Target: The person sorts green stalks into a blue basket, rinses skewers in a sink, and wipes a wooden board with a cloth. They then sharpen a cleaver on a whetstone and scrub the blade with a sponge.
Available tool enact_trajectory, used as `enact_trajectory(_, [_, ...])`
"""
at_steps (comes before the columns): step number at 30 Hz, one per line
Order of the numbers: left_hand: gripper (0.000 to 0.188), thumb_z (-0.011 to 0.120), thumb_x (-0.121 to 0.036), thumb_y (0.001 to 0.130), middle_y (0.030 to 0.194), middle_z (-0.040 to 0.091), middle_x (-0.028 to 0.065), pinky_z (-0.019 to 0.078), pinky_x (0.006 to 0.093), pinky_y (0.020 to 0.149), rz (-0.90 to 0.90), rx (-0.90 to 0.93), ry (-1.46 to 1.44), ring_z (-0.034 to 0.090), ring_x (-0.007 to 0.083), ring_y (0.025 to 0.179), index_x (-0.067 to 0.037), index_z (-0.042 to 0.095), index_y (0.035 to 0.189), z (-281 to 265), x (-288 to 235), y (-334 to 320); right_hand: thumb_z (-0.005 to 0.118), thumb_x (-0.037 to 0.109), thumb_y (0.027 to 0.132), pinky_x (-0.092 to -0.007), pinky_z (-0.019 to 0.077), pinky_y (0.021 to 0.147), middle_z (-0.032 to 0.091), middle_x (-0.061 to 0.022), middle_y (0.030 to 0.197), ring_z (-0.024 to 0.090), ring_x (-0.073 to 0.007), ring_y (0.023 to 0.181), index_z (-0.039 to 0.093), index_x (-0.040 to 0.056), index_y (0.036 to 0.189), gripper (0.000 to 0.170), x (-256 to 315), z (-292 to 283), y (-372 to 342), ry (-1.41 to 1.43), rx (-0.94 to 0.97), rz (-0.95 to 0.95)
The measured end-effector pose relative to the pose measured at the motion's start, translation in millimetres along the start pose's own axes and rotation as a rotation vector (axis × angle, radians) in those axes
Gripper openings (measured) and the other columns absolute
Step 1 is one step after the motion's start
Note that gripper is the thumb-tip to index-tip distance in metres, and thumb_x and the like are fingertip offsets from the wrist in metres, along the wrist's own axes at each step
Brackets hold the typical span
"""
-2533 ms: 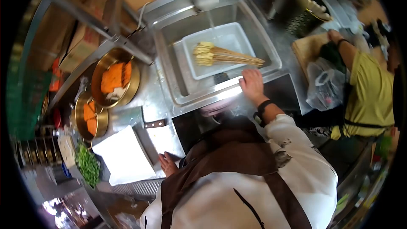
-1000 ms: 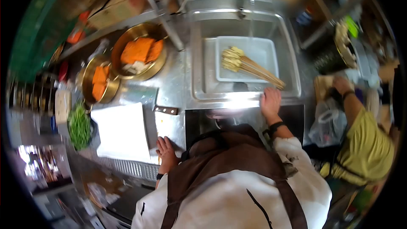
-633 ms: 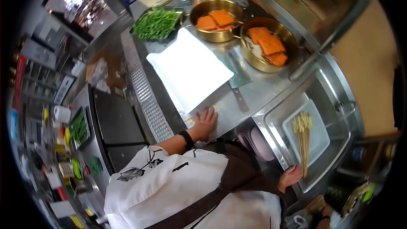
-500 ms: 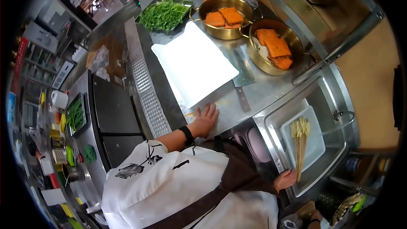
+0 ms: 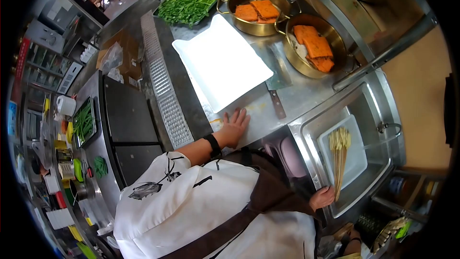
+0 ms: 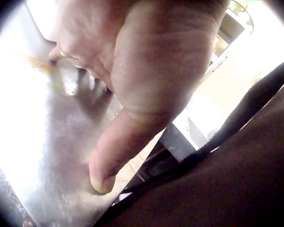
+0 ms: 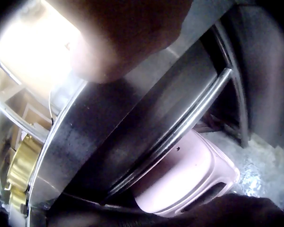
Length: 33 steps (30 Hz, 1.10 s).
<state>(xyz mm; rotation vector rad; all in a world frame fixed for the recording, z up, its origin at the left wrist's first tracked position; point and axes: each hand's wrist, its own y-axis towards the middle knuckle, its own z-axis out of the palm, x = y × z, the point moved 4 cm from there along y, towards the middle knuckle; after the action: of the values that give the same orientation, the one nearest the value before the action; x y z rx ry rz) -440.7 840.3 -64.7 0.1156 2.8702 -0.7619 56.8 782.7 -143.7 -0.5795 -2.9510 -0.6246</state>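
Note:
In the head view the left hand [image 5: 233,128] lies on the steel counter [image 5: 254,127] with fingers spread, beside a white sheet [image 5: 223,62] and a cleaver's wooden handle [image 5: 276,104]. The left wrist view shows that hand [image 6: 146,71], thumb and fingertips touching the metal. The right hand [image 5: 322,197] rests on the sink's front rim [image 5: 314,175], near the lower ends of a bundle of skewers [image 5: 339,163] in a white tub [image 5: 359,160]. In the right wrist view the right hand [image 7: 128,38] is dark and partly cropped; its fingertips are hard to make out.
Two brass pots [image 5: 258,28] with orange slabs stand behind the cleaver. Leafy greens [image 5: 188,7] fill a tray at the counter's far end. Water runs from the tap [image 5: 389,128]. Below the counter is a pink container [image 5: 291,158]. Another person's arm [image 5: 353,244] shows at the bottom right.
The head view has turned left, bringing the doorway and side shelves into sight. Both hands keep nearly the same places on the counter and sink rim.

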Motion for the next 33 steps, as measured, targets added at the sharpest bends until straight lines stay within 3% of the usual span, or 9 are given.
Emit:
enact_trajectory(25, [0.130, 0.089, -0.024, 0.044, 0.151, 0.007, 0.0235, 0.0173, 0.0680, 0.103, 0.010, -0.038, 0.010, 0.007, 0.0428, 0.139, -0.002, 0.010, 0.145, 3.7, 2.7, 2.6, 0.042, 0.030, 0.092, -0.0475, 0.0337, 0.098, 0.059, -0.0162, 0.113, 0.052, -0.0350, 0.108, 0.060, 0.0042, 0.110, 0.037, 6.9, -5.8, 0.6, 0.000, -0.005, 0.025])
enact_trajectory(33, [0.112, 0.075, -0.011, 0.055, 0.151, 0.006, 0.0247, 0.0150, 0.0667, 0.104, 0.015, -0.004, -0.037, 0.006, 0.0423, 0.140, 0.000, 0.009, 0.145, -4.0, 0.2, -2.5, 0.040, 0.032, 0.092, -0.0467, 0.0341, 0.097, 0.059, -0.0159, 0.113, 0.051, -0.0349, 0.108, 0.060, 0.0039, 0.110, 0.038, 5.1, -2.5, -0.1, 0.032, -0.036, -0.004])
